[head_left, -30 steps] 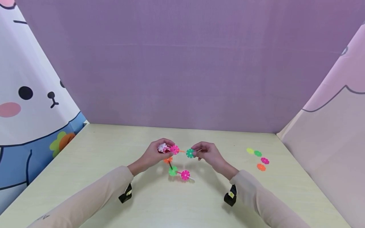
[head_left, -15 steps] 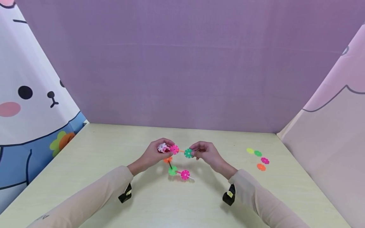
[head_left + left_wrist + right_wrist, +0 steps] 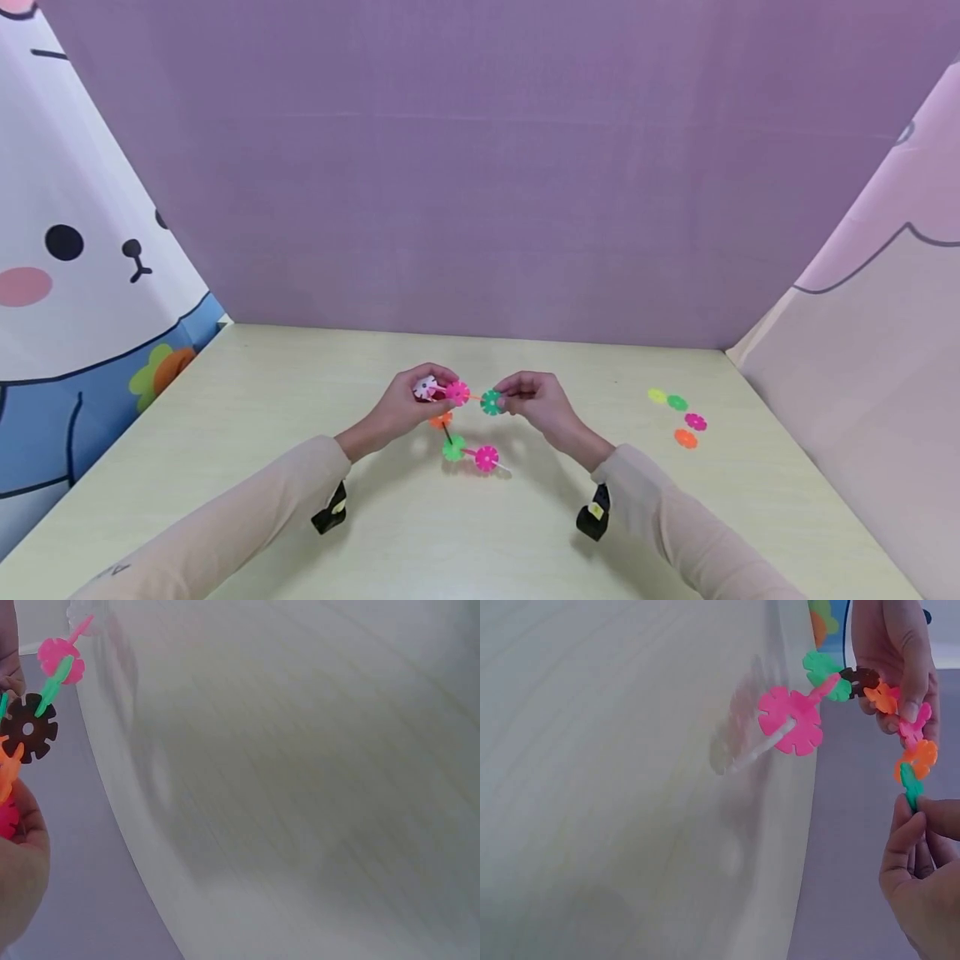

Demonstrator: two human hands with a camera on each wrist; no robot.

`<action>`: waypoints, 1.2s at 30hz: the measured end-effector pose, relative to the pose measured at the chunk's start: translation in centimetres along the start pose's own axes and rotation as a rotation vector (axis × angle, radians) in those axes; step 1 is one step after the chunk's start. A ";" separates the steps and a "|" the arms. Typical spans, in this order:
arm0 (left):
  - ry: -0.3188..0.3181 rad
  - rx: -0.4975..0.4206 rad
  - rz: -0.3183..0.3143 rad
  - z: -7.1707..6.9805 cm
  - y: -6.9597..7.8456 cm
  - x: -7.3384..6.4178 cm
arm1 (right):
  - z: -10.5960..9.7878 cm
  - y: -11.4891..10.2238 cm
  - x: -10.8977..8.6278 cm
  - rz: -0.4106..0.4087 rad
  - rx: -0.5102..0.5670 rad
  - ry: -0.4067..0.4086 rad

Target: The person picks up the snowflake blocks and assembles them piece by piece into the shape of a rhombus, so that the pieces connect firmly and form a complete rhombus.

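A chain of slotted plastic snowflake discs hangs between the hands. My left hand (image 3: 408,408) grips it by a pink disc (image 3: 457,393), with a white patterned disc (image 3: 425,387) beside the palm. From there an orange disc (image 3: 921,759), seen nearly edge-on in the head view, leads to a teal disc (image 3: 492,402). My right hand (image 3: 542,404) pinches that teal disc between thumb and fingers. Below the left hand the chain continues through an orange disc (image 3: 442,420), a brown disc (image 3: 28,728), a light green disc (image 3: 453,448), a pink disc (image 3: 790,720) and a whitish disc (image 3: 761,746).
Several loose discs lie on the table to the right: a yellow disc (image 3: 657,396), a green disc (image 3: 677,403), a magenta disc (image 3: 696,422) and an orange disc (image 3: 686,438). A purple panel (image 3: 480,183) stands behind the pale wooden table (image 3: 465,550).
My right hand has moved slightly left with the teal disc, bringing it closer to the pink disc in the left hand. The left hand has hardly moved.
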State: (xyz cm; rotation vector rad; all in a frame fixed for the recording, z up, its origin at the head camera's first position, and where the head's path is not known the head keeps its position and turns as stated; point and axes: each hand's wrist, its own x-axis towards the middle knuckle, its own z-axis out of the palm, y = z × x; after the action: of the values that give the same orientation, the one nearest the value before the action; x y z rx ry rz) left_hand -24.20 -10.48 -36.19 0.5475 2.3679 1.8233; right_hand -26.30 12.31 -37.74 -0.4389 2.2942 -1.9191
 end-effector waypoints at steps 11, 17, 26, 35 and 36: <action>-0.007 -0.023 -0.010 -0.3 -1.7 0.7 | 0.5 0.3 -0.2 0.014 0.042 0.045; -0.004 -0.005 -0.006 -0.4 -2.9 1.1 | 0.7 0.5 0.0 0.005 0.068 0.037; -0.007 -0.007 0.010 -0.2 -2.9 1.2 | 0.8 0.6 0.0 -0.016 0.061 0.047; 0.023 -0.006 -0.037 -0.2 -1.5 0.4 | 1.0 0.6 0.0 -0.020 0.027 0.034; 0.023 -0.003 -0.039 -0.1 -1.1 0.2 | 0.9 0.6 0.0 -0.021 0.026 0.030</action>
State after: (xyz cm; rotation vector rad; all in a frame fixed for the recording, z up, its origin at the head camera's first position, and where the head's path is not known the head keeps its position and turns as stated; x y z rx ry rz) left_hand -24.68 -10.77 -37.18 0.4791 2.3727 1.8259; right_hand -26.11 11.52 -38.53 -0.4362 2.2889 -1.9763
